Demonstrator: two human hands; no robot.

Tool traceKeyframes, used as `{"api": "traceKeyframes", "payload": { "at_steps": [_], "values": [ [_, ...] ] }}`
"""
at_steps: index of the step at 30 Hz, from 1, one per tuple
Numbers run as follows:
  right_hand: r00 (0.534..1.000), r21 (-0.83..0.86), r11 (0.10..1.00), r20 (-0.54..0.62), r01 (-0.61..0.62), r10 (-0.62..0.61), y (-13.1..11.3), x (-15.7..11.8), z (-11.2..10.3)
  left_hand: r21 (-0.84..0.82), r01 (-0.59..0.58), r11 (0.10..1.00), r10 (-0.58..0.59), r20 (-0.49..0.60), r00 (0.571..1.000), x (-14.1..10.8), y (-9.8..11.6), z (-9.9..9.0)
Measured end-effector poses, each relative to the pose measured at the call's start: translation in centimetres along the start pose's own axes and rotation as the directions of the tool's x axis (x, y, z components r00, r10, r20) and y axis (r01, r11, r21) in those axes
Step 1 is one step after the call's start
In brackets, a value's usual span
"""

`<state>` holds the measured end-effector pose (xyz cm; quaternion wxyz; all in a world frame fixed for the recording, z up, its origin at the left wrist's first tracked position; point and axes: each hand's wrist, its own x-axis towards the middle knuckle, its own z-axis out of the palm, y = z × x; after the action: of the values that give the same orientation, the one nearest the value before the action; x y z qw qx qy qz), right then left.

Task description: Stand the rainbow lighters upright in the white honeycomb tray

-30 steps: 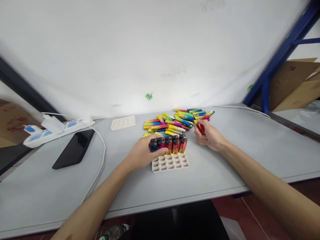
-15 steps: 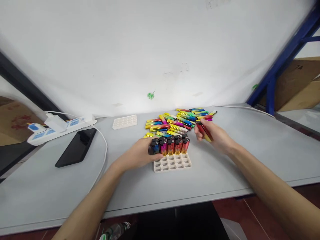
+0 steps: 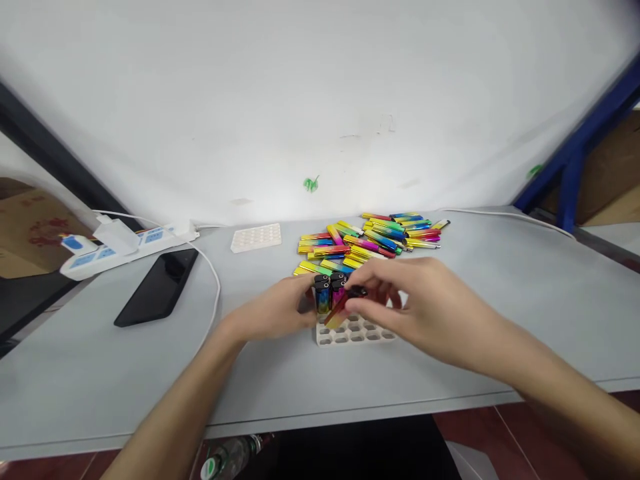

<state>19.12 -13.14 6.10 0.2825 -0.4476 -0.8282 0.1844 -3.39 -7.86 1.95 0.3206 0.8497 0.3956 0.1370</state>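
A white tray with rows of slots lies on the table, and several lighters with black tops stand upright in its back rows. My left hand is at the tray's left end, thumb in front and fingers behind, bracing it; the fingertips are partly hidden. Over the tray, my right hand pinches a red-and-yellow lighter, tilted with its black top to the upper right and its lower end just above the front slots. That hand covers the standing lighters on the right.
Behind the tray lies a loose pile of shiny coloured lighters. A second white tray is at back left. Further left are a black phone, a power strip with plugs and a white cable. A wall bounds the table's back.
My right hand has moved left and toward me from beside the pile to above the tray, carrying the lighter. My left hand stays at the tray's left end. The view has shifted slightly.
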Motion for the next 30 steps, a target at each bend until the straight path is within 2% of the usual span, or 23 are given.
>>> {"api": "traceKeyframes", "payload": {
  "at_steps": [3,6,16,22,24,26,28,30],
  "values": [
    [0.998,-0.205,0.977,0.021,0.058,-0.055,-0.2,0.6,2.3,-0.029,0.004,1.000,-0.003,0.017,1.000,-0.1,0.0,0.0],
    [0.995,-0.306,0.947,0.024,0.101,-0.099,-0.1,0.8,3.4,-0.067,-0.024,0.997,0.026,0.033,0.999,-0.2,-0.1,0.0],
    [0.996,-0.278,0.957,0.055,0.082,-0.070,-0.9,1.1,4.0,-0.178,-0.075,0.981,0.083,0.037,0.996,-0.4,0.0,0.1],
    [0.985,-0.387,0.907,0.026,0.169,-0.172,-0.7,1.0,3.6,-0.095,-0.045,0.994,0.044,-0.011,0.999,-0.1,0.1,0.3],
    [0.975,-0.376,0.906,-0.028,0.194,-0.220,-0.3,1.4,2.8,-0.042,-0.014,0.999,0.013,-0.020,1.000,0.1,-0.2,0.5],
    [0.964,-0.372,0.914,-0.134,0.164,-0.228,0.8,2.2,1.9,-0.003,0.020,1.000,-0.020,-0.028,0.999,0.2,-0.4,0.5],
    [0.953,-0.384,0.922,-0.260,0.048,-0.158,2.9,3.2,1.1,0.007,0.028,1.000,-0.028,-0.035,0.999,0.3,-0.5,0.6],
    [0.925,-0.394,0.913,-0.376,-0.109,-0.052,6.1,4.1,0.8,0.002,0.025,1.000,-0.024,-0.035,0.999,0.3,-0.4,0.5]
  ]
}}
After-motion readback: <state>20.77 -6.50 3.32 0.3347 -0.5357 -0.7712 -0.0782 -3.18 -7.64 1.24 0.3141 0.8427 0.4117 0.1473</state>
